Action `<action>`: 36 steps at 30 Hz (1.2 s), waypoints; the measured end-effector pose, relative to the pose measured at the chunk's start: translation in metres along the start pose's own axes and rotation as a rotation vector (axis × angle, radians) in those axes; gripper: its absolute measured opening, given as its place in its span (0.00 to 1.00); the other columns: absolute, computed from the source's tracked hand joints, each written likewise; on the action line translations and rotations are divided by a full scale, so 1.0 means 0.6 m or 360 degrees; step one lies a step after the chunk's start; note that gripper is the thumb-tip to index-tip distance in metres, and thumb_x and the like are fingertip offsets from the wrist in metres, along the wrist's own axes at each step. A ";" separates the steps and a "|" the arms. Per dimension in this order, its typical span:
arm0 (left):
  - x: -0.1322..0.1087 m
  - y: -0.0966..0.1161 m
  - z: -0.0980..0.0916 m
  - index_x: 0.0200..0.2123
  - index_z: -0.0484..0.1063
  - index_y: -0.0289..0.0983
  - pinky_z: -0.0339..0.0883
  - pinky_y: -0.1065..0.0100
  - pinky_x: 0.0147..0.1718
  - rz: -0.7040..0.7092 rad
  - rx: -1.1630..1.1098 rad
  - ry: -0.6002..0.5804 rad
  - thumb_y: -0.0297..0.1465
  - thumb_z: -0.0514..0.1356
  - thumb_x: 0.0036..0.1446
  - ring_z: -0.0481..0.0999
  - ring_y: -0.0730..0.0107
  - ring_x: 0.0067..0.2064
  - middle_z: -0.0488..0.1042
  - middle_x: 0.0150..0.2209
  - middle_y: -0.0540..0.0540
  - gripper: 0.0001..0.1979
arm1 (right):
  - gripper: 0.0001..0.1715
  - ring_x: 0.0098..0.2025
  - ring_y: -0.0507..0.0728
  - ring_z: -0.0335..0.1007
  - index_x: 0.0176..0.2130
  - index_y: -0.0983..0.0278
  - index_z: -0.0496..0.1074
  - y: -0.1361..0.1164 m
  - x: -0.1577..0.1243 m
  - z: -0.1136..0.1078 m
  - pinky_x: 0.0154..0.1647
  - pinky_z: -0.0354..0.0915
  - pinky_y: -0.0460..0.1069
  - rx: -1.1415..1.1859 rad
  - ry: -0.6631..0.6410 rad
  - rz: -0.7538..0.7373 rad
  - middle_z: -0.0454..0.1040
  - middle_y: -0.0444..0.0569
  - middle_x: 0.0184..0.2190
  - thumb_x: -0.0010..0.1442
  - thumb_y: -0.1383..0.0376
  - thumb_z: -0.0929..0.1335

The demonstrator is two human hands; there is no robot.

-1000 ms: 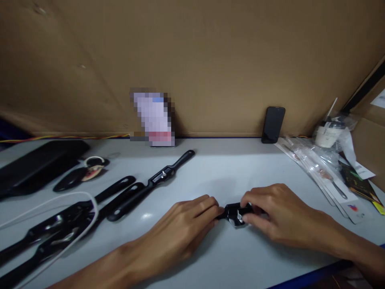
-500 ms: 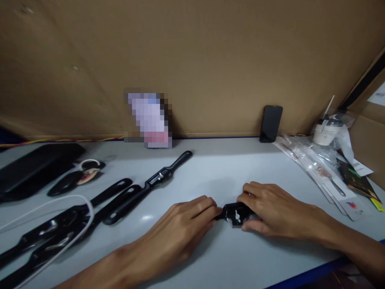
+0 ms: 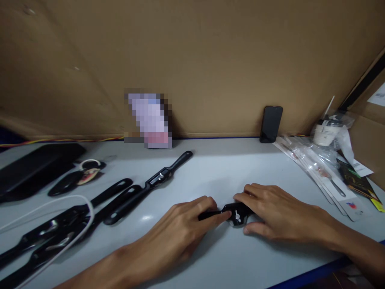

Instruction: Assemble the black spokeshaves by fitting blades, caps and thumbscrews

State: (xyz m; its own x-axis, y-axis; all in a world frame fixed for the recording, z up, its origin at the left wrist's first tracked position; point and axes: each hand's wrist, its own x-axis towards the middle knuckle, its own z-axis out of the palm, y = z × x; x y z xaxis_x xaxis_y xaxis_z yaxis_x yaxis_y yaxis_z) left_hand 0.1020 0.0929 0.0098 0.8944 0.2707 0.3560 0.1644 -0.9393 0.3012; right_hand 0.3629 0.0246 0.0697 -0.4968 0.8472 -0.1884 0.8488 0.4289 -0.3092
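Observation:
A black spokeshave (image 3: 234, 217) with a silver screw on its middle lies low over the grey table in front of me. My left hand (image 3: 191, 224) is closed round its left handle, with the index finger stretched along to the tool's body. Round the right handle my right hand (image 3: 275, 210) is closed, the thumb on the near side; that handle is mostly hidden. Further left lie more black spokeshaves: one angled (image 3: 157, 179) alone toward the back, and two side by side (image 3: 49, 228) near the left edge.
A white cable (image 3: 90, 208) crosses the left tools. Behind them are a black case (image 3: 39, 170) and a key ring (image 3: 90, 161). A phone (image 3: 271, 124) leans on the cardboard wall (image 3: 210, 60). Packaged brushes (image 3: 326, 176) and a cup (image 3: 326, 132) stand at right.
My left index finger has stretched to the right onto the spokeshave's body, and more of the left handle shows. The right hand has shifted only slightly.

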 end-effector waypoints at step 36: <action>-0.004 0.001 0.013 0.68 0.61 0.39 0.75 0.65 0.29 -0.0046 0.0116 0.0123 0.28 0.45 0.79 0.82 0.63 0.34 0.79 0.43 0.44 0.19 | 0.19 0.49 0.64 0.73 0.53 0.64 0.78 0.024 -0.001 -0.026 0.50 0.68 0.57 0.0135 0.0120 -0.0090 0.78 0.54 0.46 0.66 0.59 0.77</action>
State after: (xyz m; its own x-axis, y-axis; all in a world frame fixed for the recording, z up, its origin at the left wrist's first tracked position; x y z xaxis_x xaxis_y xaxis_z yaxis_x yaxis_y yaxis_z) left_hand 0.1033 0.0900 0.0022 0.8544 0.3110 0.4162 0.2222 -0.9429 0.2483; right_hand 0.3782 0.0349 0.0799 -0.5257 0.8450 -0.0986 0.7997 0.4513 -0.3959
